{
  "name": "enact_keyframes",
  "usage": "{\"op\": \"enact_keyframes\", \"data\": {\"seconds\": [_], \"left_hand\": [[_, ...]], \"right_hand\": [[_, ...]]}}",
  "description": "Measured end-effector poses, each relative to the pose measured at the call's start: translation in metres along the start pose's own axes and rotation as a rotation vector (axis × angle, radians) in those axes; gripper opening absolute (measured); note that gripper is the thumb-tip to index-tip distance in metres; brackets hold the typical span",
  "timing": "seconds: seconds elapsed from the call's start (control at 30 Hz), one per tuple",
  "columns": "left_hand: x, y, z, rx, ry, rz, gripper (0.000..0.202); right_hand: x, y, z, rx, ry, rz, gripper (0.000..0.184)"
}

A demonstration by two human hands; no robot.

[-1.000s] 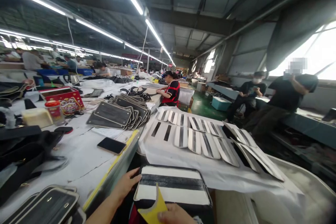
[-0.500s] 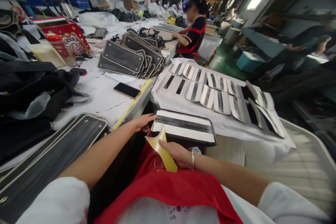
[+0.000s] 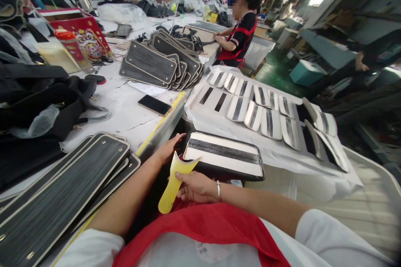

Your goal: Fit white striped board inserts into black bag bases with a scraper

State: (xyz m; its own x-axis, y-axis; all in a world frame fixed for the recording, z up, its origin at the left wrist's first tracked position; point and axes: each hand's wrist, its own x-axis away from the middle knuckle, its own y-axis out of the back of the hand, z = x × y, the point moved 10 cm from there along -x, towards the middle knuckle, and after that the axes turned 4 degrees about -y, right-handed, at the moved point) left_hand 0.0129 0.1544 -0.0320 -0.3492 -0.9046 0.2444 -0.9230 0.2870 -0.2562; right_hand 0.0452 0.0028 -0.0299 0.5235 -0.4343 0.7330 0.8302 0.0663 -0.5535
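Yellow piece (image 3: pixel 170 188): probably light, springy; hold mid-length
Right hand (image 3: pixel 196 187): fingers clamped on it
Left hand (image 3: pixel 170 148): fingers apart

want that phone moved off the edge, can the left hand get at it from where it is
Probably yes. The phone lies uncovered on the table, near the left hand, and only the table's edge seems to lie between them. The right hand is out of the way.
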Motion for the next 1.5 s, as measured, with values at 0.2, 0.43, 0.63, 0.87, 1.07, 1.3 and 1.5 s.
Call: {"op": "enact_keyframes", "data": {"seconds": [0.2, 0.43, 0.63, 0.87, 1.07, 1.3, 1.5], "left_hand": [[0.020, -0.027, 0.007, 0.303, 0.103, 0.020, 0.057], [0.013, -0.015, -0.016, -0.124, 0.065, -0.094, 0.045], [0.014, -0.025, -0.016, -0.109, 0.118, -0.071, 0.046], [0.010, -0.028, -0.022, -0.153, 0.133, -0.114, 0.042], [0.007, -0.039, -0.005, 0.082, 0.083, 0.009, 0.049], [0.006, -0.006, -0.006, -0.223, 0.097, -0.053, 0.050], [0.001, -0.014, -0.015, -0.339, 0.118, 0.029, 0.054]], "right_hand": [[-0.015, -0.005, 0.007, -0.121, 0.017, 0.051, 0.023], [-0.014, -0.002, 0.006, -0.173, -0.017, 0.027, 0.021], [-0.016, 0.006, 0.001, -0.113, -0.096, -0.044, 0.019], [-0.018, 0.005, 0.006, -0.140, -0.074, -0.057, 0.021], [-0.018, 0.001, 0.001, -0.208, -0.079, 0.032, 0.025], [-0.025, -0.010, 0.002, -0.307, -0.076, 0.055, 0.045], [-0.029, -0.011, 0.006, -0.335, -0.054, -0.006, 0.032]]}}
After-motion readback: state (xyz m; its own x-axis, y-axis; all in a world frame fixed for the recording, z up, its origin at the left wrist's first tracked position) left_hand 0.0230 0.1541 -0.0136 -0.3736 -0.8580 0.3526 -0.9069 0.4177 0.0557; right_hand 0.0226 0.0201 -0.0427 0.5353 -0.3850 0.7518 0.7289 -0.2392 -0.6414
